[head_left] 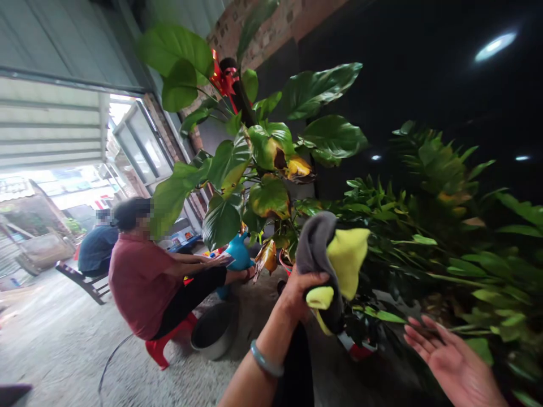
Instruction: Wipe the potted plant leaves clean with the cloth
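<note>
Head view, cloth [335,254] gripped in left hand [302,291]

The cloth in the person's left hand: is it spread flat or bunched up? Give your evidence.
Bunched up. The left hand grips the grey and yellow cloth in a fist, and its folds stick up above the fingers.
</note>
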A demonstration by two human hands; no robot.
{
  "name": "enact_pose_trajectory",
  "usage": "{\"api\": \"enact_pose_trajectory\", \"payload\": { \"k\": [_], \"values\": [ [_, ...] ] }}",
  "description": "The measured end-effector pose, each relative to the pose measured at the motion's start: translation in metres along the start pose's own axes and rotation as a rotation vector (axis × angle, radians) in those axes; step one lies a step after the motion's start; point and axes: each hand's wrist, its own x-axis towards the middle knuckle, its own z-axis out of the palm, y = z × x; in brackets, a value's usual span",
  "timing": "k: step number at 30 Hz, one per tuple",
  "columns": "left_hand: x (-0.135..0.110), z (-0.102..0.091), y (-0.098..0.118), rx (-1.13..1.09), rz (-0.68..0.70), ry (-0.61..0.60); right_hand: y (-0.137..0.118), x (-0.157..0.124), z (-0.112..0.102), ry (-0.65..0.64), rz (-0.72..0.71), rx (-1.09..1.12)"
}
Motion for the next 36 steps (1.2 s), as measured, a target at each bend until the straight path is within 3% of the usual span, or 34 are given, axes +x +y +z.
{"api": "enact_pose_trajectory", "payload": {
  "k": [2, 5, 7, 9, 12, 16, 18, 21, 24, 26, 28, 31, 33, 36],
  "values": [
    [0.014, 0.003, -0.002, -0.024, 0.023, 0.104, 0.001, -0.002, 0.001, -0.011, -0.019, 0.006],
    [0.011, 0.002, -0.038, 0.044, -0.13, 0.221, 0.005, 0.003, -0.003, -0.027, -0.005, -0.005],
    [-0.006, 0.003, -0.064, 0.096, -0.267, 0.169, 0.007, 0.011, -0.01, -0.018, 0.023, -0.04],
    [-0.02, 0.012, -0.074, 0.119, -0.331, 0.006, 0.009, 0.018, -0.016, -0.003, 0.012, -0.069],
    [-0.017, 0.04, -0.055, 0.166, -0.223, -0.174, 0.01, 0.022, -0.02, 0.017, -0.029, -0.076],
    [0.022, 0.07, -0.028, 0.043, -0.085, -0.15, 0.008, 0.016, -0.016, -0.053, -0.039, -0.037],
    [0.032, 0.065, -0.038, 0.048, -0.106, -0.073, 0.008, 0.013, -0.013, -0.062, -0.028, -0.019],
    [0.021, 0.037, -0.07, 0.231, -0.23, 0.028, 0.007, 0.013, -0.012, -0.002, 0.031, -0.029],
    [-0.001, 0.015, -0.082, 0.276, -0.4, -0.087, 0.009, 0.017, -0.014, 0.034, 0.072, -0.043],
    [-0.003, 0.017, -0.068, 0.208, -0.359, -0.157, 0.01, 0.019, -0.015, 0.011, 0.052, -0.037],
    [0.009, 0.03, -0.047, 0.116, -0.235, -0.175, 0.01, 0.019, -0.016, -0.036, 0.009, -0.033],
    [0.035, 0.047, -0.03, 0.001, -0.115, -0.102, 0.01, 0.016, -0.014, -0.078, -0.024, -0.033],
    [0.041, 0.045, -0.041, 0.025, -0.146, -0.035, 0.01, 0.014, -0.013, -0.066, -0.028, -0.032],
    [0.022, 0.024, -0.07, 0.179, -0.305, 0.011, 0.012, 0.016, -0.013, -0.018, -0.012, -0.056]
  ]
}}
